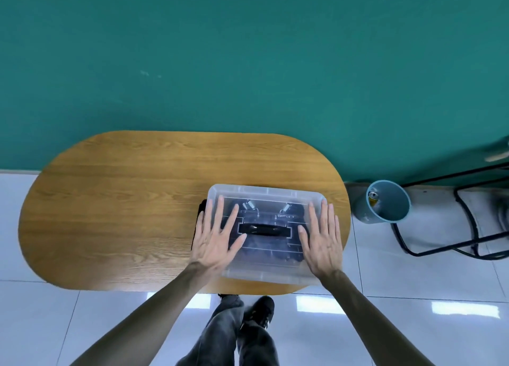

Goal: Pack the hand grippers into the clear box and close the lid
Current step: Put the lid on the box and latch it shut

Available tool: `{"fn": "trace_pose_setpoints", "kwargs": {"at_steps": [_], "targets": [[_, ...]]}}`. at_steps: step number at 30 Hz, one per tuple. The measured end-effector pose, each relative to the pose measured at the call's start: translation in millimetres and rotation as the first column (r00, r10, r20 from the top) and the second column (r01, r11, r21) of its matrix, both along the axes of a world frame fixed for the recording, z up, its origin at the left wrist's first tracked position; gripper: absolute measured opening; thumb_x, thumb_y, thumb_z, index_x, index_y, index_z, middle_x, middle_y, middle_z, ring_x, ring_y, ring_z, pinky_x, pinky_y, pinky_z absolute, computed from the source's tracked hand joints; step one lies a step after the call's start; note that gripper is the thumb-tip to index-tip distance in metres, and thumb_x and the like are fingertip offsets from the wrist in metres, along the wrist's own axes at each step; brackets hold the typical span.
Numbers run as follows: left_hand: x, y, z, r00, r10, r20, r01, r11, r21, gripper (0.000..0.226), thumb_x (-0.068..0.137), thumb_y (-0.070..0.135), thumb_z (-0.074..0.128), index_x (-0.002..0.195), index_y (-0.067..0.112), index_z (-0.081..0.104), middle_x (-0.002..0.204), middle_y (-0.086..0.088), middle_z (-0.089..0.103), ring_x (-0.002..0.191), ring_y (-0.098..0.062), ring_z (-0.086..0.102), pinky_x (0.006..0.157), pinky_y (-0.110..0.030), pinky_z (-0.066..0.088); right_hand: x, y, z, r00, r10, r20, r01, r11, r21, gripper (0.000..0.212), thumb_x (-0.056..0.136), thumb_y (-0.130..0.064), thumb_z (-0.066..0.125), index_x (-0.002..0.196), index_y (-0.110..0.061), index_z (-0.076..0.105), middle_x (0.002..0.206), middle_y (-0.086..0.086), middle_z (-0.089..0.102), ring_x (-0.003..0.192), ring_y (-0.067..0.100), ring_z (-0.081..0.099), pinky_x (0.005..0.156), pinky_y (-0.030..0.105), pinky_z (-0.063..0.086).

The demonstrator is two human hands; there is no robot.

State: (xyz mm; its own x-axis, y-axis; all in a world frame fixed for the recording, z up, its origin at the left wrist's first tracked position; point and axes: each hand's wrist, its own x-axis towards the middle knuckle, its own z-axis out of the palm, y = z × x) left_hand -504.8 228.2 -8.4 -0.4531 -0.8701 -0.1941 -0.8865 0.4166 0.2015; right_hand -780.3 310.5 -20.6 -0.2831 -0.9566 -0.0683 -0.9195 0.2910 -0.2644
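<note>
On the oval wooden table (124, 200) before a teal wall, the clear box (264, 274) holding hand grippers (285, 208) sits lower right under flat, spread left hand (216, 240) and right hand (322, 244); uneven pressure could leave its lid (264, 192) unlatched.

The hand grippers (264, 214) inside the clear box (265, 272) only read as dark shapes and a couple of springs through the cloudy lid (264, 193), so their number can't be counted. The left hand (216, 234) and right hand (322, 237) cover both lid ends, latches included. Something black (202, 207) peeks out at the box's left side, too hidden to identify. Both forearms run off the bottom edge.
</note>
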Motion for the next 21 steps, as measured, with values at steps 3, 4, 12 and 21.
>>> {"fn": "trace_pose_setpoints", "kwargs": {"at_steps": [3, 4, 12, 21], "targets": [[-9, -15, -8, 0.999, -0.015, 0.030, 0.016, 1.000, -0.011, 0.075, 0.103, 0.066, 0.017, 0.164, 0.024, 0.005, 0.170, -0.015, -0.012, 0.156, -0.037, -0.013, 0.125, -0.058, 0.013, -2, -13, -6, 0.998, 0.044, -0.037, -0.044, 0.999, 0.016, 0.067, 0.105, -0.048, 0.028, 0.159, -0.011, 0.013, 0.167, 0.016, 0.005, 0.154, 0.028, 0.002, 0.124, 0.046, 0.016], [-10, -19, -11, 0.999, -0.019, 0.040, 0.020, 1.000, -0.010, 0.076, 0.103, 0.067, 0.018, 0.164, 0.023, 0.007, 0.170, -0.016, -0.010, 0.156, -0.037, -0.011, 0.124, -0.058, 0.014, -3, -15, -10, 0.997, 0.056, -0.048, -0.055, 0.998, 0.023, 0.069, 0.104, -0.049, 0.028, 0.159, -0.009, 0.013, 0.167, 0.016, 0.005, 0.154, 0.028, 0.002, 0.124, 0.046, 0.016], [-13, -20, -16, 0.995, -0.056, 0.086, 0.058, 0.998, -0.015, 0.083, 0.101, 0.067, 0.030, 0.164, 0.020, 0.006, 0.170, -0.019, -0.010, 0.155, -0.040, -0.011, 0.124, -0.060, 0.013, -6, -18, -14, 0.991, 0.106, -0.082, -0.106, 0.994, 0.000, 0.073, 0.103, -0.047, 0.037, 0.157, -0.002, 0.017, 0.165, 0.022, 0.008, 0.153, 0.035, 0.006, 0.122, 0.049, 0.021], [-18, -24, -12, 0.987, -0.062, 0.147, 0.057, 0.998, 0.036, 0.084, 0.100, 0.070, 0.023, 0.164, 0.021, 0.000, 0.168, -0.020, -0.017, 0.155, -0.039, -0.016, 0.125, -0.059, 0.011, -8, -22, -15, 0.993, 0.116, -0.037, -0.118, 0.992, -0.055, 0.074, 0.100, -0.047, 0.045, 0.155, -0.002, 0.022, 0.164, 0.022, 0.010, 0.153, 0.037, 0.009, 0.121, 0.050, 0.023]]}}
